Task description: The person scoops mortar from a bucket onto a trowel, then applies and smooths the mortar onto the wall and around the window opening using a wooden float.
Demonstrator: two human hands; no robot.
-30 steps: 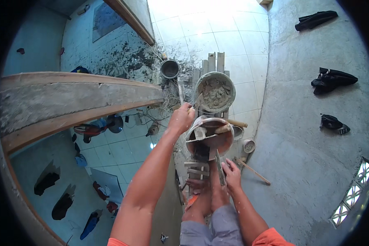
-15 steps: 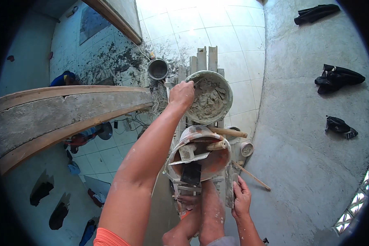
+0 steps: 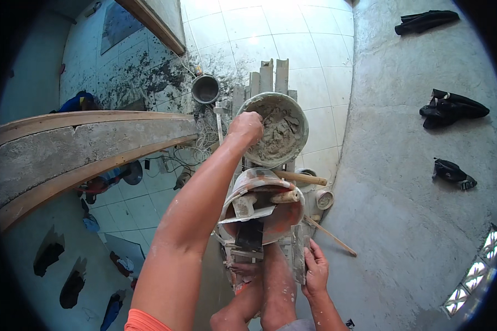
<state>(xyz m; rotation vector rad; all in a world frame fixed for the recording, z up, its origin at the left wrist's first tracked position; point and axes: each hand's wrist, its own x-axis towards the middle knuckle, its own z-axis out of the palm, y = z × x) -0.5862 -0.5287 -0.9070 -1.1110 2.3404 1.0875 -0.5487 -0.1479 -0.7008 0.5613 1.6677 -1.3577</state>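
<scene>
My left hand (image 3: 247,127) is closed, over the left side of a round bucket of wet grey mortar (image 3: 281,138). What it grips is hidden under the fingers. At lower right, my right hand (image 3: 316,268) grips a long, narrow, mortar-smeared plastering float (image 3: 299,254) from its right side, edge turned toward me. Between my arms stands a white and orange-stained bucket (image 3: 284,229) with tools in it: a wooden handle (image 3: 286,197), a grey block-like piece (image 3: 243,206) and a dark flat piece (image 3: 249,234). My bare legs are below it.
Grey boards (image 3: 266,77) lie under the mortar bucket. A dark pail (image 3: 205,89) stands beyond, beside tangled cables (image 3: 204,140). A wooden stick (image 3: 331,236) and a small tub (image 3: 324,199) lie right. A concrete wall edge (image 3: 94,138) juts from the left. Dark garments hang right.
My left hand has shifted slightly within the left side of the mortar bucket and stays closed. My right hand still grips the float. The whole view has moved slightly.
</scene>
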